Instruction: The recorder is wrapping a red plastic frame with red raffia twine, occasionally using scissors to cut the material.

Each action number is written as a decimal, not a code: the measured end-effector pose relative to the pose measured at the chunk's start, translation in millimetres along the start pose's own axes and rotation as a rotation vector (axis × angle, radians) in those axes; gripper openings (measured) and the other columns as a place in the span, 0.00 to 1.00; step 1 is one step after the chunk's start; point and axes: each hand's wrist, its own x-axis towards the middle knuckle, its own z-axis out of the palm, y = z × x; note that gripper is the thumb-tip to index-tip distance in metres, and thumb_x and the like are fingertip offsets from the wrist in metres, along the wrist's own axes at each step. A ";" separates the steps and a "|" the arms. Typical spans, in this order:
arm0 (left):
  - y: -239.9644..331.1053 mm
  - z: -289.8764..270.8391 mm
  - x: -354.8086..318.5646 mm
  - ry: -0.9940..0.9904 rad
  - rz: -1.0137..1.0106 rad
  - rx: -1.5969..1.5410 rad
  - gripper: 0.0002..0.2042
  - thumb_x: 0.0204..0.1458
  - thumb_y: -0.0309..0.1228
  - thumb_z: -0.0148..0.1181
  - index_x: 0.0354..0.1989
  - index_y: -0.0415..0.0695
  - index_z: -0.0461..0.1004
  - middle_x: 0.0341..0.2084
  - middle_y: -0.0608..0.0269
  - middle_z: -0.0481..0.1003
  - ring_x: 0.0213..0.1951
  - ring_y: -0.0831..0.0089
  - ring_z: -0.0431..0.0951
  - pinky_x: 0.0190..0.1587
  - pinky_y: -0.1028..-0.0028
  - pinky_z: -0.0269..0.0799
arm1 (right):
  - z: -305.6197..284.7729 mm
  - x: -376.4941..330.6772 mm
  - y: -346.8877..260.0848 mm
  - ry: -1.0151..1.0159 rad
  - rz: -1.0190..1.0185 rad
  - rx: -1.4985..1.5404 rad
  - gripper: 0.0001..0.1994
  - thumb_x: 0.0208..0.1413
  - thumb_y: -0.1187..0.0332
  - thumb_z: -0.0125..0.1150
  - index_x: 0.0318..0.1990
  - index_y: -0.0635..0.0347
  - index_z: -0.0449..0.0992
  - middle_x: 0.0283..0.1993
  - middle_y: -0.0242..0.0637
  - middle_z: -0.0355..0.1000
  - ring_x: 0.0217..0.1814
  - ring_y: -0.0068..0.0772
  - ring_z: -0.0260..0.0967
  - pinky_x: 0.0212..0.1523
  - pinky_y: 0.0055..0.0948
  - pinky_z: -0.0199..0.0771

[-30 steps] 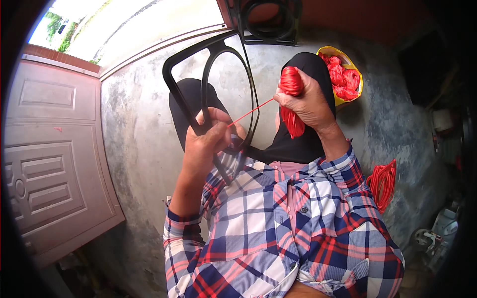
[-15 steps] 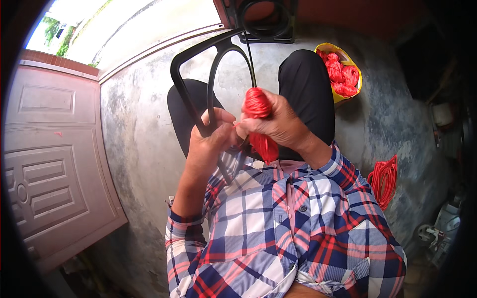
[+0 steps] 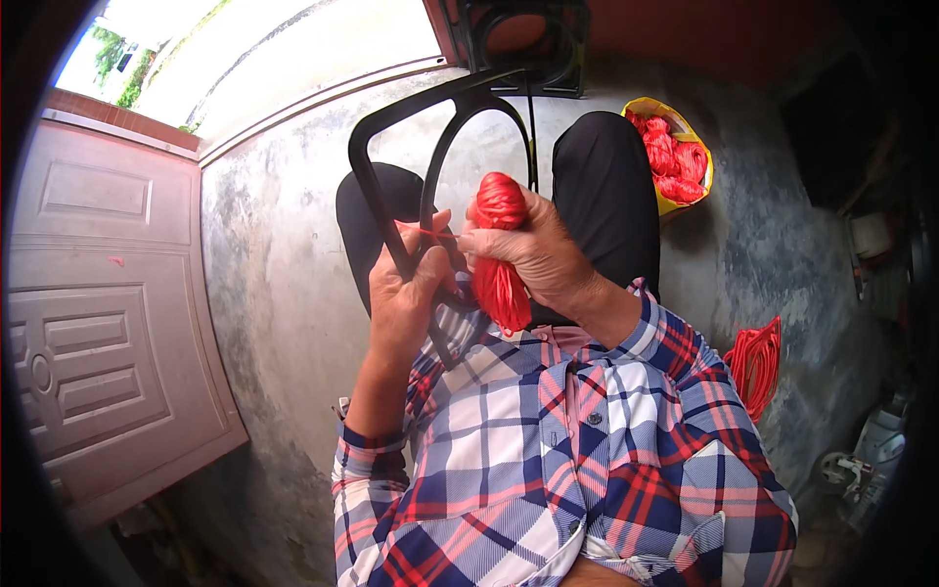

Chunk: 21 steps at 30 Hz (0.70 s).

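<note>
My left hand [image 3: 401,298] is closed around a bar of a black frame [image 3: 361,157], which has a rounded outer edge and an oval ring inside. The frame stands tilted above my lap, its lower end near my shirt. In my right hand [image 3: 553,256] is a bundle of shiny red cord [image 3: 501,203], gripped round its middle, with a rounded top and loose strands hanging below. A thin red strand [image 3: 430,233] stretches from the right fingers across the frame's bars to the left fingers. The right fingertips are partly hidden behind the bundle.
A yellow-rimmed bag [image 3: 711,166] with several red cord bundles stands on the floor at the far right. A coil of red cord [image 3: 754,370] lies at my right side. More black frames [image 3: 528,90] lean against the far wall. At left is a panelled door [image 3: 108,293].
The frame has swung slightly to the right. My right hand has shifted a little, with the bundle more upright, and the red strand now shows stretched between the hands across the bars.
</note>
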 end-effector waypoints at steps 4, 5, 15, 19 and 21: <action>0.1 4.4 -1.5 0.065 0.019 -0.047 0.17 0.60 0.31 0.56 0.52 0.33 0.70 0.27 0.65 0.75 0.27 0.81 0.73 0.31 0.80 0.70 | -5.9 -2.6 11.2 0.023 0.017 -0.148 0.12 0.50 0.80 0.63 0.40 0.60 0.69 0.31 0.30 0.71 0.33 0.20 0.70 0.38 0.23 0.73; -1.8 1.9 -1.5 0.078 0.020 -0.022 0.16 0.59 0.31 0.56 0.51 0.33 0.70 0.26 0.64 0.75 0.26 0.81 0.74 0.31 0.80 0.70 | -5.9 -4.8 11.7 0.002 0.042 -0.165 0.12 0.50 0.79 0.63 0.40 0.60 0.69 0.31 0.30 0.71 0.33 0.20 0.70 0.38 0.23 0.73; 1.6 -7.9 -0.7 0.100 0.042 0.112 0.09 0.54 0.26 0.63 0.41 0.35 0.78 0.26 0.68 0.73 0.27 0.82 0.75 0.28 0.82 0.71 | -3.0 -13.8 16.7 -0.111 0.084 -0.329 0.12 0.49 0.77 0.64 0.41 0.58 0.69 0.32 0.27 0.69 0.34 0.16 0.68 0.38 0.21 0.71; 8.4 -8.9 1.0 0.064 -0.054 0.082 0.10 0.52 0.23 0.63 0.42 0.35 0.78 0.28 0.67 0.73 0.27 0.81 0.75 0.29 0.81 0.72 | -12.3 5.1 3.3 -0.094 -0.006 -0.325 0.15 0.50 0.74 0.67 0.43 0.60 0.70 0.35 0.28 0.72 0.37 0.17 0.70 0.41 0.21 0.73; 14.1 -5.1 1.9 0.037 -0.032 0.131 0.09 0.51 0.22 0.64 0.41 0.34 0.79 0.28 0.69 0.69 0.27 0.79 0.75 0.31 0.80 0.71 | 1.6 10.3 -12.9 -0.034 -0.073 -0.207 0.17 0.48 0.71 0.72 0.42 0.61 0.70 0.34 0.27 0.71 0.36 0.16 0.69 0.40 0.21 0.73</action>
